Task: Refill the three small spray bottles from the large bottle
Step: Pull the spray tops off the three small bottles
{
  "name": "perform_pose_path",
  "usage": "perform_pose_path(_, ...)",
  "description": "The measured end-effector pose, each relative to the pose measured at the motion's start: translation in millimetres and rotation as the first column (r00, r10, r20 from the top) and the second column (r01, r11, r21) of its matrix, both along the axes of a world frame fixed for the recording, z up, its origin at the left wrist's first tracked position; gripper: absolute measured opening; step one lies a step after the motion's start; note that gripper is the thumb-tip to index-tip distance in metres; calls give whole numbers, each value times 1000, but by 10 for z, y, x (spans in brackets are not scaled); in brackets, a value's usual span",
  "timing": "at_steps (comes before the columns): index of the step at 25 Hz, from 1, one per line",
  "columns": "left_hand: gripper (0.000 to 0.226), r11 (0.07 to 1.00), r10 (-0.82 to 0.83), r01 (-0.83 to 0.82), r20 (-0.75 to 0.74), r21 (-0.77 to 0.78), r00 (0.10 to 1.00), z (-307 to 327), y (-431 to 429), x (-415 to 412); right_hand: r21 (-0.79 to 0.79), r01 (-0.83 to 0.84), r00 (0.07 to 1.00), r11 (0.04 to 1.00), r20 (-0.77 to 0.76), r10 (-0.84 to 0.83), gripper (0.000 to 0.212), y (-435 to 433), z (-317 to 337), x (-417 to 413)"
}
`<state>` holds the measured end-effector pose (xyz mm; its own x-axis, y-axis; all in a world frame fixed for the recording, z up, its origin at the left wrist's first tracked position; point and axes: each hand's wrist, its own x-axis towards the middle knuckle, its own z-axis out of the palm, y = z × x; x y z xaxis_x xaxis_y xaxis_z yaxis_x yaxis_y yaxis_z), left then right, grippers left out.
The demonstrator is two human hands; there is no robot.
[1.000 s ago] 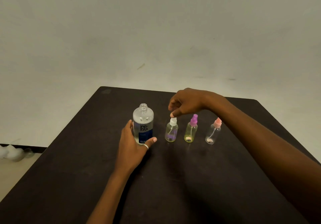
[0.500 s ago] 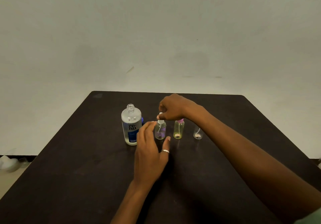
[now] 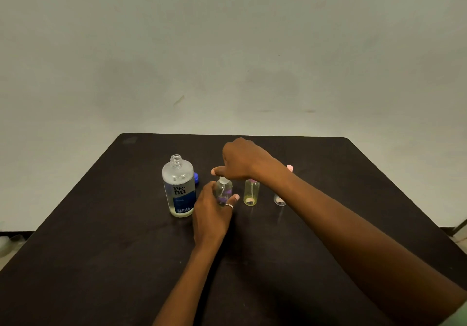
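Observation:
The large clear bottle (image 3: 179,186) with a blue label stands uncapped on the dark table (image 3: 101,237). To its right stand three small spray bottles. My left hand (image 3: 211,212) wraps around the body of the first small bottle (image 3: 225,190), which has a white spray top. My right hand (image 3: 242,160) hovers over that top with its fingers pinched at it. The yellowish small bottle (image 3: 251,193) with a purple top stands just right of it. The third small bottle (image 3: 279,199), with a pink top, is mostly hidden behind my right forearm.
A blue cap (image 3: 196,177) lies on the table behind the large bottle. A plain pale wall rises beyond the table's far edge. Some pale objects lie on the floor at the left edge.
My left hand let go of the large bottle, moved right and closed around the first small bottle. My right hand stayed over its white top. The camera view shifted.

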<state>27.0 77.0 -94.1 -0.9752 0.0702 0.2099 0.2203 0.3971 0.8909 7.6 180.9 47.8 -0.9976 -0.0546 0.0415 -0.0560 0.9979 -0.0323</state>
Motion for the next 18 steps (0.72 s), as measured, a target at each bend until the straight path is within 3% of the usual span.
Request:
perform_pose_path(4,39,1000,17,-17,-5,2,1000,-23,-17,-18,51,11,1000,999,3,-12,45,-46,-86,-2)
perform_pose_path(18,46,1000,-30,31,-15,3,999,-65,-85,15,125,42,999,991,-18,-40,39,-107,-117,63)
